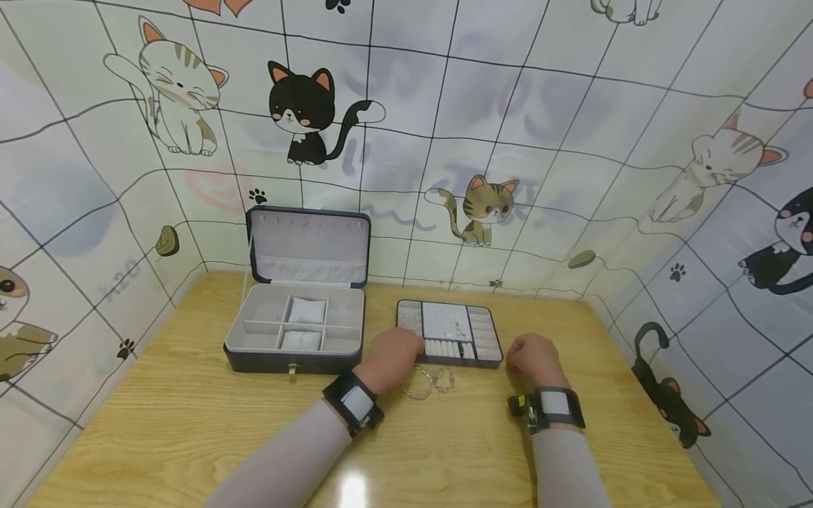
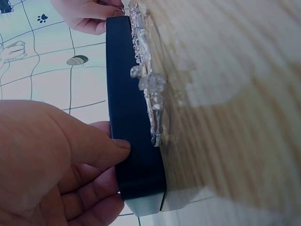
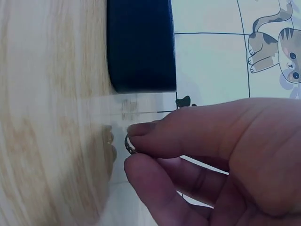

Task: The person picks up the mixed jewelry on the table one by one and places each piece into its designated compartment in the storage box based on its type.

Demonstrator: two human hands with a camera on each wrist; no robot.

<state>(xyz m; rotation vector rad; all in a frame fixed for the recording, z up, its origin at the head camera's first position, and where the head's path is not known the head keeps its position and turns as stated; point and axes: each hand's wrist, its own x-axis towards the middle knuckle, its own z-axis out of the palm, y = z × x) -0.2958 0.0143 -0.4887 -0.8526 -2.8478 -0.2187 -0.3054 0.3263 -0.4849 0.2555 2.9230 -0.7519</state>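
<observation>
A dark tray (image 1: 489,362) of pale jewellery slots lies in the middle of the wooden table (image 1: 190,423). My left hand (image 1: 396,353) is at its front left corner. In the left wrist view the thumb (image 2: 117,146) presses the tray's dark wall (image 2: 131,94) and the other fingers curl against it. A thin bangle (image 1: 418,386) and a silver chain bracelet (image 1: 443,379) lie on the table just in front of the tray; the chain (image 2: 149,89) runs along the tray's foot. My right hand (image 1: 530,356), right of the tray, pinches a small ring (image 3: 128,143) between thumb and forefinger just above the table.
An open dark jewellery box (image 1: 293,331) with grey compartments and a raised lid stands left of the tray. Cat-patterned walls (image 1: 508,141) close in the table on three sides. Bare wood (image 1: 190,423) stretches along the front and at the right.
</observation>
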